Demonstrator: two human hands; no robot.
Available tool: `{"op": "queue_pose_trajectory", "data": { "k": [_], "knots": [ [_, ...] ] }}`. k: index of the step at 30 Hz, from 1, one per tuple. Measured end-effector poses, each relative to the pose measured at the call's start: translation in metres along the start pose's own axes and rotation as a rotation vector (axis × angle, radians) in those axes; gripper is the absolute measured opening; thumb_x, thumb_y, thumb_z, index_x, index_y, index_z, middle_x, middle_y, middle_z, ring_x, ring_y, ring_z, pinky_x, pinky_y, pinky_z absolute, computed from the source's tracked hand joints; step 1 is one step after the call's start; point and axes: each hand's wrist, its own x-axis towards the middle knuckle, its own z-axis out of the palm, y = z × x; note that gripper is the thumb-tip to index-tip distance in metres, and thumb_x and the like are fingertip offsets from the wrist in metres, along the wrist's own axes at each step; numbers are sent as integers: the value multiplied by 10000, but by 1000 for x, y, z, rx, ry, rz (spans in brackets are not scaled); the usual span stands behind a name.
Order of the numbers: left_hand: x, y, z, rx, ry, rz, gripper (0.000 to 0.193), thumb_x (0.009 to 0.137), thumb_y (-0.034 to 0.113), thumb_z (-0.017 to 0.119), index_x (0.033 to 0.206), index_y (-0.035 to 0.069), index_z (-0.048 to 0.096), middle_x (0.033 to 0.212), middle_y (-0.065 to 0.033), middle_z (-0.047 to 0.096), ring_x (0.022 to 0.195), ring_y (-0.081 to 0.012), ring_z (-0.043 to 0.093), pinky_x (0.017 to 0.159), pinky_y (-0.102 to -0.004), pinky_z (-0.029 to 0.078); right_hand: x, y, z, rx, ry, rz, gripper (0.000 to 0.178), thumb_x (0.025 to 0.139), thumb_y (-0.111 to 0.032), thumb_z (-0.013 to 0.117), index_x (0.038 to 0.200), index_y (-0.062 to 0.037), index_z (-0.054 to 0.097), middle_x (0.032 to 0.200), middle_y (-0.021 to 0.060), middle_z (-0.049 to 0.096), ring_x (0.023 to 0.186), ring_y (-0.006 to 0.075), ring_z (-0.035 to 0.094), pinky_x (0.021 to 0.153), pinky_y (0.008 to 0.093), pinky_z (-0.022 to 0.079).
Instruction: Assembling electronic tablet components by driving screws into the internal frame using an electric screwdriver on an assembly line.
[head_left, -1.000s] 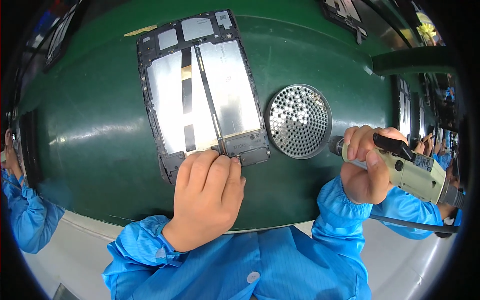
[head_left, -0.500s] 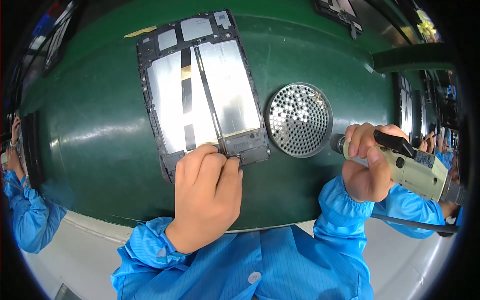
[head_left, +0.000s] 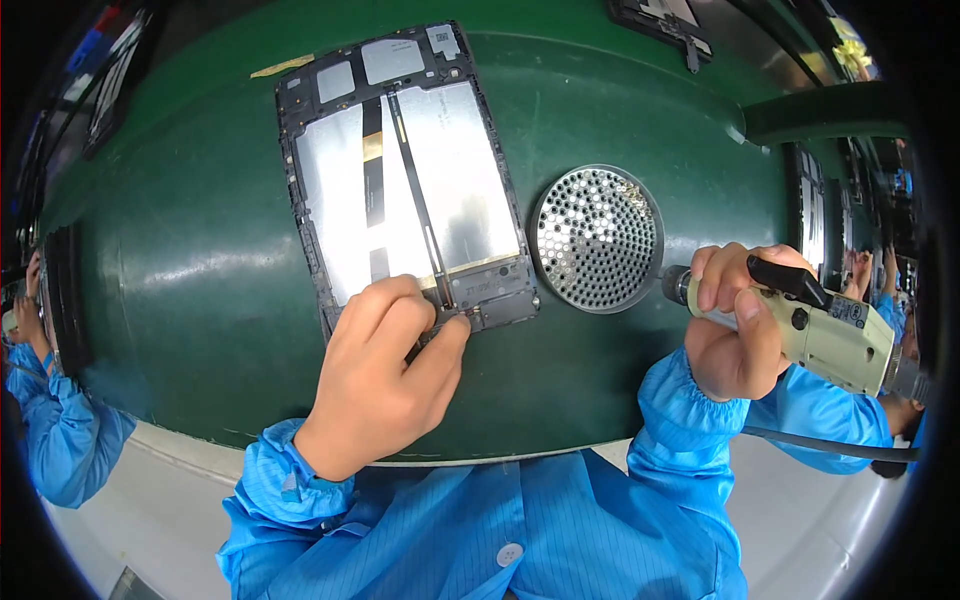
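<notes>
An opened tablet [head_left: 455, 180], with silver plates, a black frame and a dark ribbon cable [head_left: 415, 185] down its middle, lies on the green work surface. My left hand [head_left: 380, 365] is at the tablet's lower edge, fingers bent and fingertips on the dark strip by the cable's end. Thumb and forefinger come close together there; anything between them is hidden. At the right, my right hand [head_left: 745, 325] is wrapped round a pale green electric screwdriver [head_left: 840, 345] with a black lever. Its nose points left toward a round metal dish [head_left: 655, 265] with a perforated plate holding small shiny screws.
A yellowish strip [head_left: 282, 66] lies beside the tablet's top left corner. Another dark device part [head_left: 665, 25] is at the far edge. A green raised bar [head_left: 825, 112] crosses the right side. Co-workers' blue sleeves [head_left: 70, 440] show at both sides, with device stacks near them.
My left hand has shifted slightly left along the tablet's lower edge, and its thumb and forefinger have changed position. My right hand and the screwdriver have barely moved.
</notes>
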Motion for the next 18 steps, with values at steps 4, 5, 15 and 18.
{"op": "queue_pose_trajectory", "data": {
  "k": [4,5,15,18],
  "knots": [
    [-6,-3,0,16,-8,26,246,618,-36,710,852,-4,643,796,-111,448,866,-295,526,661,-369,453,0,-2,1,-1,18,11,364,760,-65,600,1099,-9,478,683,98,526,576,194,511,623,383,451],
    [-1,-4,-1,11,-24,34,257,616,-27,714,863,1,650,795,-107,449,873,-295,529,668,-371,452,-1,-3,0,-3,20,11,364,760,-65,600,1099,-9,478,683,98,526,576,194,511,623,383,451],
    [-12,1,-4,247,-46,126,249,694,89,617,925,0,642,874,-103,502,950,-276,538,782,-387,446,3,1,-5,-2,7,-21,354,764,-65,599,1092,-6,481,677,101,529,569,195,512,612,379,452],
    [-2,3,-7,290,-75,109,304,696,86,616,985,-5,630,899,-116,511,981,-288,543,811,-390,444,4,1,-4,8,24,-39,352,767,-67,604,1088,-5,472,670,100,524,560,189,504,598,376,447]
  ]
}}
